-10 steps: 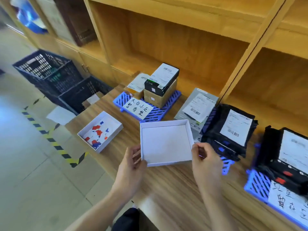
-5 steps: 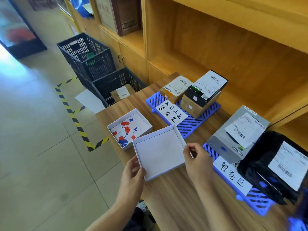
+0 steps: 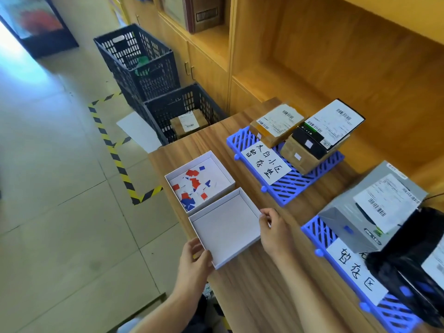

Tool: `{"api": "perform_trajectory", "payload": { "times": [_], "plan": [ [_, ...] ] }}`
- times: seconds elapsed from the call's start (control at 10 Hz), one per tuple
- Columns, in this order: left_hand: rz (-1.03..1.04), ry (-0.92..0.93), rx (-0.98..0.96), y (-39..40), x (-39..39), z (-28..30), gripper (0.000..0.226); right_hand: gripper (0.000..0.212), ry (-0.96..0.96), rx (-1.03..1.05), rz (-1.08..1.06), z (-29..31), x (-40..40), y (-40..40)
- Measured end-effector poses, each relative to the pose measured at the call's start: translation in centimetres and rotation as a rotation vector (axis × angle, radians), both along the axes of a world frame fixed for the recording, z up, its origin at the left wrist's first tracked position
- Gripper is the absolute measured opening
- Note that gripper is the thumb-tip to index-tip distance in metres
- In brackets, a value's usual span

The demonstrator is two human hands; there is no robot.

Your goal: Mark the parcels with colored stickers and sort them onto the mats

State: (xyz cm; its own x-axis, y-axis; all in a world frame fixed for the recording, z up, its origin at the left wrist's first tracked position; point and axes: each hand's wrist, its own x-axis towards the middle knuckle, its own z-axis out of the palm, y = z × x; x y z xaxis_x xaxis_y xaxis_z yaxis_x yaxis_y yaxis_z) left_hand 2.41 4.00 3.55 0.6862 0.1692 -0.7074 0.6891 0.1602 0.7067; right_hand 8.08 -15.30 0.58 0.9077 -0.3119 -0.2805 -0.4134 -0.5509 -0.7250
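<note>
An empty white box lid (image 3: 225, 227) lies on the wooden table, right against a white box of red and blue stickers (image 3: 199, 180). My left hand (image 3: 194, 260) grips the lid's near left corner. My right hand (image 3: 274, 230) pinches its right edge. The far blue mat (image 3: 286, 186) bears a handwritten label, a brown cardboard parcel (image 3: 276, 126) and a black box on a brown box (image 3: 319, 138). The near blue mat (image 3: 341, 267) holds a grey parcel (image 3: 370, 210) and a black bag parcel (image 3: 413, 260).
Two black crates (image 3: 144, 58) stand on the floor left of the table; the lower one holds a brown parcel (image 3: 188, 122). Wooden shelving (image 3: 312, 56) runs behind the table. Yellow-black tape marks the floor. The table's left edge is near the sticker box.
Both hands slid the empty lid leftward until it rests against the sticker box. The camera swung left, so the rightmost mat left the view.
</note>
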Motion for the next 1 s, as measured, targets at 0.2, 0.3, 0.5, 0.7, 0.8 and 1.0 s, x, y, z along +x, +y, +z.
{"api": "perform_trajectory", "payload": {
  "times": [0.2, 0.3, 0.5, 0.7, 0.8, 1.0],
  "plan": [
    [0.027, 0.022, -0.025, 0.4, 0.5, -0.5, 0.029, 0.028, 0.001, -0.001, 0.024, -1.3, 0.5, 0.1],
    [0.016, 0.038, -0.018, 0.4, 0.6, -1.1, 0.028, 0.029, -0.001, 0.003, 0.032, -1.5, 1.0, 0.2],
    [0.002, 0.05, -0.026, 0.6, 0.7, -1.6, 0.03, 0.029, 0.034, 0.04, 0.033, -2.0, 1.0, 0.3],
    [-0.042, 0.038, -0.037, 0.9, 0.9, -1.8, 0.035, 0.028, 0.077, 0.036, 0.039, -2.1, 0.9, 0.3],
    [-0.088, 0.042, -0.003, 0.9, 0.7, -2.1, 0.036, 0.028, 0.1, 0.051, 0.035, -2.2, 1.1, 0.3],
    [-0.365, -0.211, 0.442, 1.0, 1.0, 0.0, 0.051, 0.047, -0.045, -0.153, 0.103, 0.0, 1.1, 0.3]
  ]
}}
